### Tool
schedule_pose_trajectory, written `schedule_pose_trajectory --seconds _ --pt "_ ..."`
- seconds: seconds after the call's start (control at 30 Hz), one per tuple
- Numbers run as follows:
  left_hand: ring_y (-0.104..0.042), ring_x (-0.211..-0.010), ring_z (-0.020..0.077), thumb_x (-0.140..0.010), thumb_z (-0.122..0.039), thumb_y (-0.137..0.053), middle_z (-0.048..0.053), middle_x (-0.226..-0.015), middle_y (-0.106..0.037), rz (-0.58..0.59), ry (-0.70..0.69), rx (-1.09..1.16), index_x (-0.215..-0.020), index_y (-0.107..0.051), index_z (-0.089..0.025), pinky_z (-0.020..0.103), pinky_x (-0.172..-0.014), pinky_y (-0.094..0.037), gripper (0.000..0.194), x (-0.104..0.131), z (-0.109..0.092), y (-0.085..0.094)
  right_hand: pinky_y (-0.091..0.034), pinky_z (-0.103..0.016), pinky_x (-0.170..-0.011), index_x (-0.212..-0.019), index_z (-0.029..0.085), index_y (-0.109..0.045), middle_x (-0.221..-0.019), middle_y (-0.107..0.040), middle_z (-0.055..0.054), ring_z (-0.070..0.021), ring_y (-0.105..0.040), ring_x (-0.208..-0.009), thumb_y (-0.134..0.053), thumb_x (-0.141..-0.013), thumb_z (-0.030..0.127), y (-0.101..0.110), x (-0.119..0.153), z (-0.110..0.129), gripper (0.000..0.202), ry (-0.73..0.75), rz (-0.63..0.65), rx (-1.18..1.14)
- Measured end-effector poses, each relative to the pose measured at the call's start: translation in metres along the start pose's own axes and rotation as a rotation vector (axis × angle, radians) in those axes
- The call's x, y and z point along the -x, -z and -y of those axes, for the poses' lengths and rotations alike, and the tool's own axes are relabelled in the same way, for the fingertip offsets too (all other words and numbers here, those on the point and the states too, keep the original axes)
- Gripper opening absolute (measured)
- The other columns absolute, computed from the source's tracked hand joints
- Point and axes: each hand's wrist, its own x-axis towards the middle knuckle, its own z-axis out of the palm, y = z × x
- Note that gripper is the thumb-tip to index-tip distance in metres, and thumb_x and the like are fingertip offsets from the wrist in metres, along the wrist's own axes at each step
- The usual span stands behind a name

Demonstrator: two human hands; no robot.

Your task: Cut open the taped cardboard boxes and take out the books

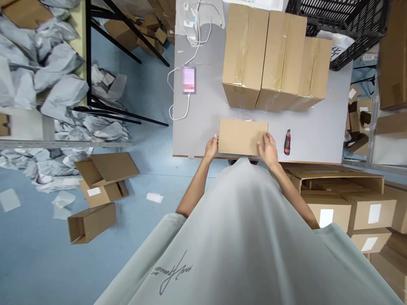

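Note:
A small plain cardboard box (240,136) lies flat at the table's front edge, right before me. My left hand (211,148) grips its left end, the fingers partly hidden along the side. At the opposite end my right hand (269,149) holds the right corner, with the thumb on the top face and the fingers near the right edge. To the right of the box lies a red and black box cutter (287,142), apart from my hand. Some clear plastic shows just behind the box.
Taped cartons (244,46) stand at the table's back, beside a black plastic crate (343,21). A phone (189,79) with a white cable lies at the left. Labelled boxes (370,209) are stacked at right; opened boxes (92,222) and grey mailing bags (41,63) are on the left.

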Motion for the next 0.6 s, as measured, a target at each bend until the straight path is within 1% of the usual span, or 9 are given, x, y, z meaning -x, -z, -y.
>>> schedule_pose_trajectory --seconds 0.07,0.13,0.2,0.27,0.37,0.47,0.53,0.6 --pt "-0.077 -0.127 0.0275 -0.113 -0.076 -0.041 0.022 -0.145 -0.078 -0.013 0.136 0.046 -0.137 -0.075 -0.015 0.042 -0.109 -0.062 0.074 -0.003 0.004 0.001 -0.023 -0.06 -0.148 -0.177 0.006 -0.044 -0.187 -0.036 -0.026 -0.0397 -0.029 -0.178 -0.033 -0.112 0.079 -0.006 0.013 0.009 0.098 0.032 0.111 -0.008" --pt "-0.076 -0.132 0.0281 -0.115 -0.073 -0.038 0.026 -0.155 -0.072 -0.022 0.204 0.052 -0.143 -0.071 -0.012 0.045 -0.112 -0.061 0.075 -0.006 0.005 0.002 -0.019 -0.06 -0.149 -0.179 0.002 -0.038 -0.19 -0.03 -0.027 -0.0401 -0.021 -0.181 -0.032 -0.11 0.084 -0.011 0.02 0.012 0.106 0.02 0.164 -0.03" --pt "-0.074 -0.136 0.0305 -0.115 -0.075 -0.036 0.03 -0.159 -0.068 -0.013 0.235 0.042 -0.145 -0.07 -0.011 0.048 -0.114 -0.06 0.079 -0.009 0.005 0.002 -0.017 -0.062 -0.149 -0.181 0.003 -0.033 -0.191 -0.026 -0.026 -0.0398 -0.017 -0.182 -0.031 -0.109 0.088 -0.012 0.022 0.01 0.112 -0.008 0.161 -0.053" --pt "-0.073 -0.14 0.0338 -0.112 -0.081 -0.038 0.032 -0.16 -0.067 0.01 0.263 0.039 -0.145 -0.07 -0.011 0.051 -0.115 -0.059 0.084 -0.012 0.004 -0.001 -0.016 -0.064 -0.149 -0.182 0.004 -0.031 -0.192 -0.023 -0.026 -0.0405 -0.014 -0.182 -0.032 -0.106 0.093 -0.009 0.022 0.003 0.116 -0.036 0.138 -0.059" --pt "-0.073 -0.14 0.0369 -0.105 -0.089 -0.045 0.032 -0.154 -0.071 0.084 0.271 0.048 -0.144 -0.072 -0.011 0.053 -0.116 -0.059 0.09 -0.012 -0.002 -0.013 -0.014 -0.066 -0.148 -0.183 0.007 -0.031 -0.193 -0.021 -0.024 -0.0423 -0.012 -0.182 -0.036 -0.102 0.099 0.004 0.022 -0.012 0.123 -0.078 0.097 -0.047" --pt "-0.077 -0.134 0.0362 -0.104 -0.091 -0.045 0.028 -0.143 -0.079 0.186 0.256 0.09 -0.142 -0.073 -0.013 0.051 -0.115 -0.06 0.092 -0.007 -0.014 -0.03 -0.014 -0.068 -0.148 -0.182 0.011 -0.035 -0.193 -0.024 -0.022 -0.0433 -0.015 -0.182 -0.041 -0.098 0.101 0.024 0.022 -0.023 0.124 -0.123 0.061 -0.056" --pt "-0.078 -0.133 0.036 -0.105 -0.089 -0.046 0.026 -0.144 -0.079 0.253 0.234 0.174 -0.143 -0.074 -0.014 0.05 -0.113 -0.062 0.089 0.001 -0.026 -0.043 -0.016 -0.068 -0.148 -0.181 0.011 -0.038 -0.191 -0.029 -0.023 -0.0436 -0.02 -0.181 -0.041 -0.099 0.101 0.038 0.023 -0.022 0.122 -0.159 0.03 -0.073" --pt "-0.077 -0.134 0.0364 -0.105 -0.084 -0.054 0.023 -0.148 -0.078 0.303 0.2 0.268 -0.145 -0.074 -0.016 0.05 -0.112 -0.063 0.081 0.012 -0.04 -0.054 -0.018 -0.066 -0.148 -0.181 0.012 -0.041 -0.189 -0.035 -0.023 -0.0417 -0.026 -0.18 -0.039 -0.102 0.098 0.049 0.024 -0.012 0.117 -0.171 0.002 -0.096"
